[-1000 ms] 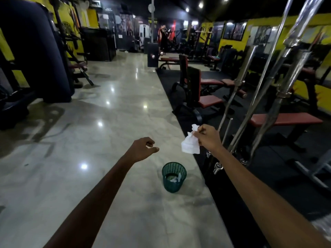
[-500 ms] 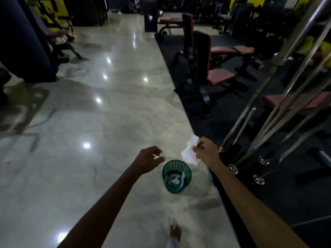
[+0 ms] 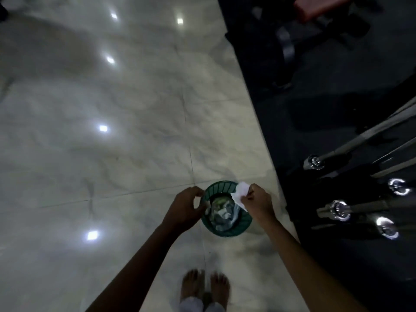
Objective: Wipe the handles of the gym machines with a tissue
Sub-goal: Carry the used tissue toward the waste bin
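Right hand (image 3: 256,204), lower centre of the frame: fingers curled, pinching a crumpled white tissue (image 3: 240,195) at its right edge. The tissue hangs above the right-hand rim of a green mesh waste basket (image 3: 225,230); whether it touches the rim cannot be told. Left hand (image 3: 183,209), just left of the basket: fingers loosely curled around nothing visible, fingertips close to the basket's left rim; contact cannot be confirmed. The basket stands on the pale marble floor (image 3: 135,131) and holds crumpled scraps, blurred. Both forearms enter from the bottom edge. Two bare feet (image 3: 204,287) stand together at bottom centre, below the basket. Black floor matting (image 3: 337,266) covers the right side. On it, at right of centre, several chrome bars (image 3: 342,212) lie slanting, their bright ends towards the basket. A red padded bench (image 3: 319,5) shows at the upper right, dim.
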Demonstrator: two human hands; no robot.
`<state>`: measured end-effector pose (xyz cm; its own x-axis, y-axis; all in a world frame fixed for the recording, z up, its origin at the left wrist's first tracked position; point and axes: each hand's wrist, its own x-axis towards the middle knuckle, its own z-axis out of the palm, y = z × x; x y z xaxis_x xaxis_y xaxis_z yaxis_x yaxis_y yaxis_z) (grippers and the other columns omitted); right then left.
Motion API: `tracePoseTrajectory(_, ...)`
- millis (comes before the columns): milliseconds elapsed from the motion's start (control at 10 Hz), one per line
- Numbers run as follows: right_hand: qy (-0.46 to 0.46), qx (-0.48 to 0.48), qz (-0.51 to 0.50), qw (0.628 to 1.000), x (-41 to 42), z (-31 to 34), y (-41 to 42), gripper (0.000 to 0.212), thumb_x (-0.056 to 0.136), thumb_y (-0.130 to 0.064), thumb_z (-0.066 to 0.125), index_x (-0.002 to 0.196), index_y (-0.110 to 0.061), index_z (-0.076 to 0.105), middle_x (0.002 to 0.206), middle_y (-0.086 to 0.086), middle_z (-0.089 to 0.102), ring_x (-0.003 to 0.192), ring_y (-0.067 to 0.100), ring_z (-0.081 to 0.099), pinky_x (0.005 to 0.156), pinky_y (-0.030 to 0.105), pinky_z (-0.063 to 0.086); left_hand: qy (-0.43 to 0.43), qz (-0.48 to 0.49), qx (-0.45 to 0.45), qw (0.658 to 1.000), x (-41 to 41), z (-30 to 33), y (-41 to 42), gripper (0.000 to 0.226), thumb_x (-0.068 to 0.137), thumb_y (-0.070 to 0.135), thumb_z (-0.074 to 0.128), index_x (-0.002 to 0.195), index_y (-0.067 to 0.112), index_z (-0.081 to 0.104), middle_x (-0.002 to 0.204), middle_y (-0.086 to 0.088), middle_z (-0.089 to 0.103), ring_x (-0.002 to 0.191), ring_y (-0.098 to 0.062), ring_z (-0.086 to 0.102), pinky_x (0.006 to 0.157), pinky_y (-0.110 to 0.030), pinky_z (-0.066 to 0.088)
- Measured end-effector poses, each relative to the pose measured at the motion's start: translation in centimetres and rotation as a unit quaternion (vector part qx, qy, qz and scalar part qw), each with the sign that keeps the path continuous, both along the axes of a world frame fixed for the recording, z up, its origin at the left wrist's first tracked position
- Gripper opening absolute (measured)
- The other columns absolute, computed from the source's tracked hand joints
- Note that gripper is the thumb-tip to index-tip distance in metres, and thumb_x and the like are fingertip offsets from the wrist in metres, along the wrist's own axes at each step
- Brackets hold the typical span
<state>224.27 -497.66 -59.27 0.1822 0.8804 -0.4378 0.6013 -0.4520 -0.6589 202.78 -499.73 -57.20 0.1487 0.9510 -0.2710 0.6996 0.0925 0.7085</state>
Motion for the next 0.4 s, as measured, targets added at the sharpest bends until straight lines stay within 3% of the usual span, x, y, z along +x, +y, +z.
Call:
tracePoseTrajectory(200, -0.043, -0.06, 0.063, 0.995, -0.3, -8.7, 2.5, 0.011, 0.082, -0.008, 0.063, 0.088, 0.0, 0.058, 0.092, 0.011, 0.065, 0.09, 0.024, 0.06, 0.064, 0.024, 0.035, -0.011, -0.008, -0.033, 0.999, 0.8, -7.1, 3.9, 0.053, 0.077, 0.044, 0.055, 0.11, 0.003, 0.064, 0.108, -0.011, 0.065, 0.099, -0.016, 0.058, 0.081, -0.013, 0.035)
tracePoseTrajectory(400, -0.087, -0.111, 0.136, 0.981, -0.2, -12.7, 2.8, 0.024, 0.08, -0.006, 0.061, 0.103, -0.002, 0.056, 0.102, 0.017, 0.065, 0.094, 0.032, 0.061, 0.078, 0.035, 0.049, -0.008, -0.03, -0.057, 0.998, 0.8, -11.2, 4.8, 0.046, 0.083, 0.032, 0.063, 0.116, -0.001, 0.061, 0.109, -0.018, 0.064, 0.099, -0.018, 0.057, 0.076, -0.01, 0.032)
